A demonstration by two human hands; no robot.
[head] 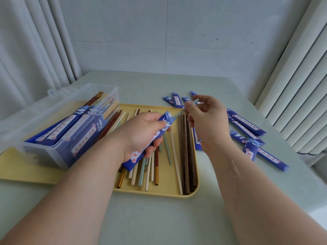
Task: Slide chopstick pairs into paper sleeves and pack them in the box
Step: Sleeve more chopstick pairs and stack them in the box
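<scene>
At nine o'clock from the yellow tray (pixel 160 193) stands the clear box (pixel 53 138). Blue sleeved pairs lean in it, their bare ends pointing toward twelve. It sits on a flat yellow board (pixel 16 171).

Over the tray's middle my left hand (pixel 139 137) grips a blue paper sleeve (pixel 153 137), fingers curled under it and thumb on top. The sleeve slants, with its open mouth up toward one o'clock and its closed end down toward seven.

A pale green chopstick (pixel 178 114) sticks out of that mouth. Whether a second one lies beside it I cannot tell.

Under my hands loose chopsticks (pixel 148 172) in cream, green and red-brown lie lengthwise on the tray. The dark wooden ones (pixel 187 156) are bunched along its three o'clock edge.

My right hand (pixel 207 119) pinches the green chopstick's upper end between thumb and fingertips, at about one o'clock from the sleeve's mouth.

More blue sleeves (pixel 246 127) lie scattered on the pale worktop (pixel 159 225) at three o'clock from the tray. A few more (pixel 177 102) lie at twelve, just past its far edge.
</scene>
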